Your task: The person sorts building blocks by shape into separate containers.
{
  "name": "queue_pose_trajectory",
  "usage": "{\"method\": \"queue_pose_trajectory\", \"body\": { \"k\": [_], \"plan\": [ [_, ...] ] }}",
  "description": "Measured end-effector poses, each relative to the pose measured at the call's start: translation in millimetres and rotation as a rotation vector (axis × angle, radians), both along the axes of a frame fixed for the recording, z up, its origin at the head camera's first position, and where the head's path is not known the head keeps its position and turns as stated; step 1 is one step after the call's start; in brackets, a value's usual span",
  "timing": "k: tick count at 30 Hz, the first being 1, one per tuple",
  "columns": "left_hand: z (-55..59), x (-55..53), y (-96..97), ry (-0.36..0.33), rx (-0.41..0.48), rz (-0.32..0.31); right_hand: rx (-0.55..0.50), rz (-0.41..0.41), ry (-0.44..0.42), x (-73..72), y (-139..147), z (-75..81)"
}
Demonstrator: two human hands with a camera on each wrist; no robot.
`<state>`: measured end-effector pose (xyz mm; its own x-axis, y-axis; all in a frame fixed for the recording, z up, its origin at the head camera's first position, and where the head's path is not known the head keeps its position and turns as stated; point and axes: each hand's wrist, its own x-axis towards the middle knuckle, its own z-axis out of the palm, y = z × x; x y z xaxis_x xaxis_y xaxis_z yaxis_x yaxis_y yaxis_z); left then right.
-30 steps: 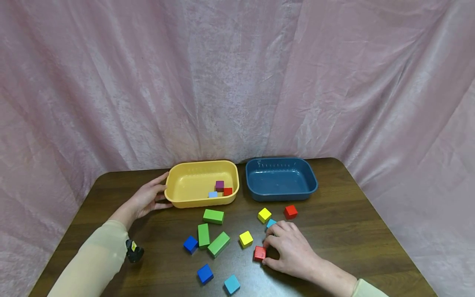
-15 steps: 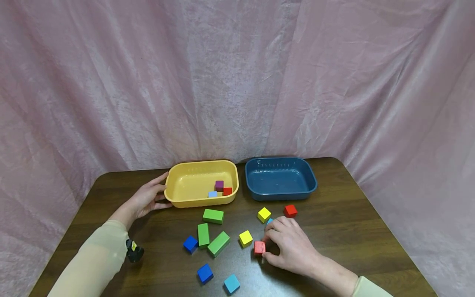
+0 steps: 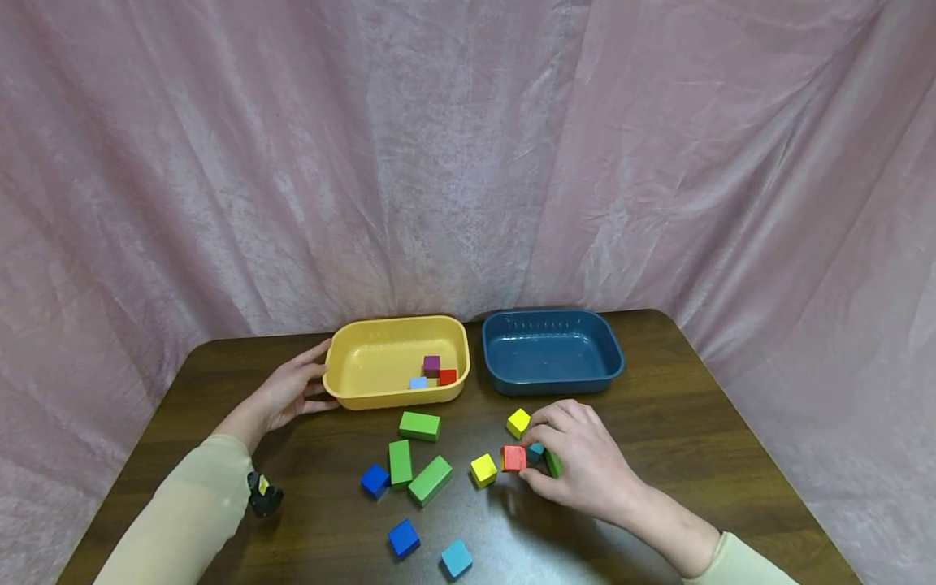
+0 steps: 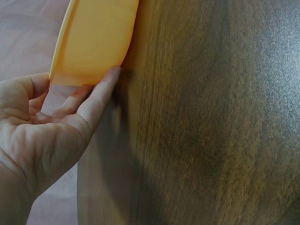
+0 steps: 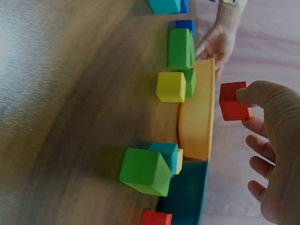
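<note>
My right hand (image 3: 585, 463) pinches a red block (image 3: 514, 458) between thumb and fingertips. In the right wrist view the red block (image 5: 234, 101) shows held up off the table, the other fingers loosely bent. Beneath the hand lie a light blue block (image 3: 536, 452) and a green block (image 3: 553, 463), both partly covered, with a yellow block (image 3: 518, 422) just beyond. My left hand (image 3: 283, 392) touches the outer left end of the yellow tray (image 3: 398, 400), its fingers spread from rim to base. Inside that tray are a purple, a light blue and a red block.
A dark blue tray (image 3: 553, 387) stands right of the yellow one. Several green blocks (image 3: 420, 426) lie in front of the yellow tray, with dark blue blocks (image 3: 404, 539), another yellow block (image 3: 483, 470) and a light blue block (image 3: 457, 559) around them. A pink curtain (image 3: 468, 162) hangs behind.
My right hand has picked the red block up from the table and moved it away from me, uncovering more of the green block. The left hand has stayed at the yellow tray.
</note>
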<state>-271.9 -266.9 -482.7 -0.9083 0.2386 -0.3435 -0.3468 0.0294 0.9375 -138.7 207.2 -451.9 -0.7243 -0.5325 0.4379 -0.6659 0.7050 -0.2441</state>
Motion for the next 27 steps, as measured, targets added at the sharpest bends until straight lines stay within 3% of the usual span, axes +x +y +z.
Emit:
{"method": "queue_pose_trajectory", "body": {
  "k": [27],
  "plan": [
    [-0.6, -0.1, -1.1, 0.000, 0.007, 0.003, -0.049, 0.049, 0.115, -18.8, -6, 39.0]
  ]
}}
